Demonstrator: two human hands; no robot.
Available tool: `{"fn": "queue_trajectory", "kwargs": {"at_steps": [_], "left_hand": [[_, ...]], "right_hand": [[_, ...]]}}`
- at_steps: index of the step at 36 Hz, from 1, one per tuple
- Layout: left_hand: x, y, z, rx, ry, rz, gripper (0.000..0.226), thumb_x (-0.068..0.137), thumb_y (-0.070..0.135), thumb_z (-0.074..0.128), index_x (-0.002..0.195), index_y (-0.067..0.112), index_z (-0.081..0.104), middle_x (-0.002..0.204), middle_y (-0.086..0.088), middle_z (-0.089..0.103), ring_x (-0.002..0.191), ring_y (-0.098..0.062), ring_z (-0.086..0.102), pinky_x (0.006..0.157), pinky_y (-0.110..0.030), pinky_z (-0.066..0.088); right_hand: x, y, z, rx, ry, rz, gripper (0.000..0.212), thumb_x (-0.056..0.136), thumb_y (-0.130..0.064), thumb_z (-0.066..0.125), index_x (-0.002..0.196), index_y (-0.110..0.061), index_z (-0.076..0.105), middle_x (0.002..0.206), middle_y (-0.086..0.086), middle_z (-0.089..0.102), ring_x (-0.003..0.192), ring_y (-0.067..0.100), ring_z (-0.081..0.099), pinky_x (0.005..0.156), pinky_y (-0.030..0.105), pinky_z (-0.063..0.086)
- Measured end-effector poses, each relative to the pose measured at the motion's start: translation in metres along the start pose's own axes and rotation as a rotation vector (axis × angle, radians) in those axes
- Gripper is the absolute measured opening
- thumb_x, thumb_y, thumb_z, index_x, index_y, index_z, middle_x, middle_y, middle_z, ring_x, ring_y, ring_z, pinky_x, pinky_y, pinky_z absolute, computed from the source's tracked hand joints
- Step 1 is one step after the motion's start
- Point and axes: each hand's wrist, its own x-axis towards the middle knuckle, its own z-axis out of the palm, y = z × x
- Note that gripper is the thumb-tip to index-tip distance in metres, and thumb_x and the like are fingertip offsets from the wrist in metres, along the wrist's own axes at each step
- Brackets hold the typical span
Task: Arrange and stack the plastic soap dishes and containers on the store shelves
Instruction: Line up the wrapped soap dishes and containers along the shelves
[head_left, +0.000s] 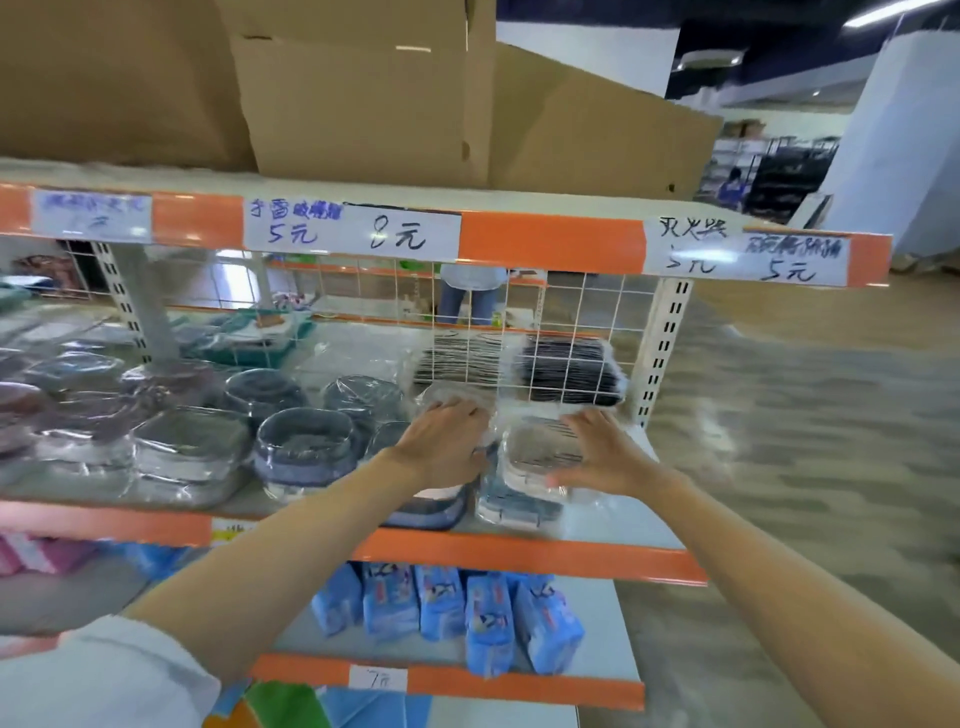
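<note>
On the middle shelf (613, 525) stand plastic-wrapped soap dishes. My left hand (447, 447) lies palm down on a wrapped stack of dishes (431, 512), with its fingers curled over the top dish. My right hand (602, 452) rests with spread fingers on the right edge of a white slatted soap dish (535, 452), which tops a bluish stack (514, 506). To the left sit dark blue oval dishes (301, 441) and grey rectangular ones (187, 447), all in clear wrap.
A white wire grid (561, 322) backs the shelf, with black slatted items (566, 371) behind it. Cardboard boxes (363, 104) sit on the top shelf. Blue packets (457, 608) fill the shelf below. The aisle floor lies to the right.
</note>
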Motion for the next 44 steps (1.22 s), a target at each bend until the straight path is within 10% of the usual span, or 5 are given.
{"fn": "queue_trajectory", "kwargs": {"at_steps": [18,44], "left_hand": [[0.013,-0.026,0.016,0.023,-0.036,-0.06,0.046,0.092,0.02,0.045,0.137,0.01,0.044,0.132,-0.004,0.051,0.124,-0.02,0.043,0.108,-0.031,0.03],[-0.194,0.008,-0.035,0.162,-0.123,-0.708,0.041,0.088,0.028,0.051,0.124,0.009,0.051,0.126,-0.01,0.056,0.118,-0.03,0.052,0.093,-0.036,0.04]], "right_hand": [[0.037,-0.005,0.023,-0.049,-0.218,0.007,0.098,0.079,-0.056,0.066,0.153,-0.02,0.012,0.158,0.002,0.014,0.145,0.024,0.013,0.114,0.048,0.017],[-0.038,-0.166,0.033,0.05,-0.075,-0.577,0.053,0.084,-0.033,0.065,0.13,-0.014,0.047,0.131,0.005,0.047,0.121,0.024,0.045,0.096,0.035,0.04]]}}
